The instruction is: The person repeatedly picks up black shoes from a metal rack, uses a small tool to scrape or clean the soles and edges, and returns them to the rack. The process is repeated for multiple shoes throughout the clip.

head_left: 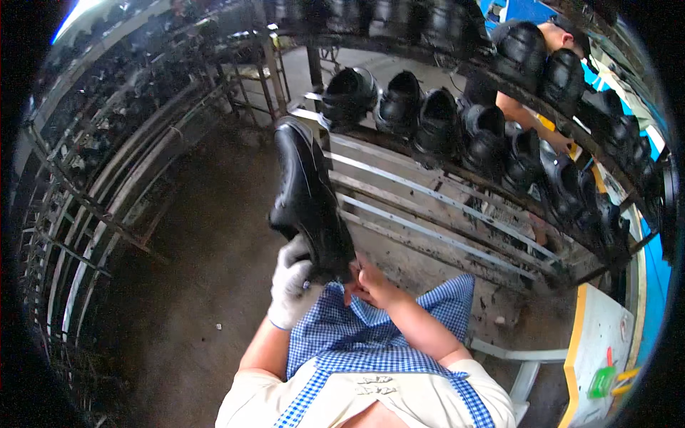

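A black shoe (308, 189) is held up in front of me, toe pointing away and tilted on its side. My left hand (291, 278), in a white glove, grips it near the heel end from the left. Bare, my right hand (369, 284) closes at the heel on the other side; its fingertips are partly hidden, and whether it holds the shoe itself or something small against it is unclear. Beyond the shoe, a row of black shoes (437, 120) stands on a metal rack (428, 187).
More racks (93, 207) with metal bars line the left side. At the right, a white table (598, 349) with a yellow edge bears a green object (603, 382). A co-worker's arm (531, 120) reaches in behind the shoe rack. Dark floor (200, 285) lies to my left.
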A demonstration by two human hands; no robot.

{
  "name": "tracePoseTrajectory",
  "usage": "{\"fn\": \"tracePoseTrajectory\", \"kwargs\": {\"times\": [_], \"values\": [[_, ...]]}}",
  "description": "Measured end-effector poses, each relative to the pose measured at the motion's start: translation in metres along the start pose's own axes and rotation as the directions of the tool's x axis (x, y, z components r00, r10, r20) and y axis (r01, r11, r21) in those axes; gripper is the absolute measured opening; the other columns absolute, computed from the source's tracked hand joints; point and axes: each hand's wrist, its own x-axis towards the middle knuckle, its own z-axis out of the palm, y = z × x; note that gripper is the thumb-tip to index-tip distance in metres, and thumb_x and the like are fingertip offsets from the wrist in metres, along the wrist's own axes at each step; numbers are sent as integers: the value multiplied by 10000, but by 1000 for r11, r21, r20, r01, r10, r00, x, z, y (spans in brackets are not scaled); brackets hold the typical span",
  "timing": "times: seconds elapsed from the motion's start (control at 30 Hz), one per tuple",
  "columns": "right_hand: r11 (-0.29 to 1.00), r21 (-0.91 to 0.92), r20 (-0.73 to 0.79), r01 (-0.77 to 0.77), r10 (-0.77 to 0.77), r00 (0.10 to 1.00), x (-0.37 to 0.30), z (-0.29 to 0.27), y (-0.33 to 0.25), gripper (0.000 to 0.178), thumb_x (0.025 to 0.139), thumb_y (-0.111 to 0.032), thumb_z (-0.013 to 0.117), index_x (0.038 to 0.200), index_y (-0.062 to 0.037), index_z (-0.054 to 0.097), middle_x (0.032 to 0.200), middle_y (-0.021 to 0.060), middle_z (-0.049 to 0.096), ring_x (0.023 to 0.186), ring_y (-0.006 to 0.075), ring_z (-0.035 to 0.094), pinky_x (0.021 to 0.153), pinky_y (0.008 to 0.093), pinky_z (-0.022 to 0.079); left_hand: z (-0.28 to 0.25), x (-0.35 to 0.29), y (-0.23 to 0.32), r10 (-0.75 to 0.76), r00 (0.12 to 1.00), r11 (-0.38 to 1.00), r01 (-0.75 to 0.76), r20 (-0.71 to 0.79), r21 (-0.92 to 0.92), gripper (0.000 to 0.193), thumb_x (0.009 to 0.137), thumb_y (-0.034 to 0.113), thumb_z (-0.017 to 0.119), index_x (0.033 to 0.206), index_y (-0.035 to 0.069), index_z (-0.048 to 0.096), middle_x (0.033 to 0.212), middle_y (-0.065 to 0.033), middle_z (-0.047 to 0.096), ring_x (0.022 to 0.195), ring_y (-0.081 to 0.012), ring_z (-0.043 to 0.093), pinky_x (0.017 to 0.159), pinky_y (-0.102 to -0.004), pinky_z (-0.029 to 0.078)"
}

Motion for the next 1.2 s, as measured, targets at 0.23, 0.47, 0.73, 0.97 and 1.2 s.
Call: {"fn": "tracePoseTrajectory", "kwargs": {"times": [0.23,0.47,0.73,0.97,1.2], "values": [[979,-201,-59,-33,21,998,-42,-18,14,669,970,-488,505,1416,-22,326,1096,94,639,467,32,340,411,192,281,-74,143,-61,140,973,949,-185,186,256,305,593,-45,696,878,-32,587,1220,-215,552,1120,-391,559,939,-388,469],[996,-62,-349,-58,32,937,-111,-60,24,437,998,-382,499,1269,-41,534,928,99,670,446,25,312,412,190,247,-73,255,-118,103,981,915,-159,166,371,411,661,-39,643,1058,46,577,1388,-172,435,1280,-362,457,1044,-368,412],[998,17,-573,57,-38,819,-138,-69,8,376,987,-370,525,1116,-32,627,731,66,652,402,33,383,364,195,265,-30,249,-189,56,979,943,12,-197,331,611,718,1,700,1287,128,518,1329,-139,461,1236,-306,487,1055,-362,405],[996,-84,-810,29,-85,580,-145,-91,-5,326,951,-348,582,976,-28,636,573,15,555,342,53,350,316,217,225,19,244,-65,347,930,833,-245,-123,495,669,629,30,712,1266,103,523,1276,-158,528,1217,-361,483,1065,-470,372],[966,-254,-794,49,-237,560,-127,-72,-34,275,921,-350,630,943,-82,689,605,-41,526,520,55,453,457,227,303,54,267,-59,201,979,804,-191,45,563,661,663,154,732,1292,98,534,1196,-120,588,1178,-311,509,1105,-579,226]]}}
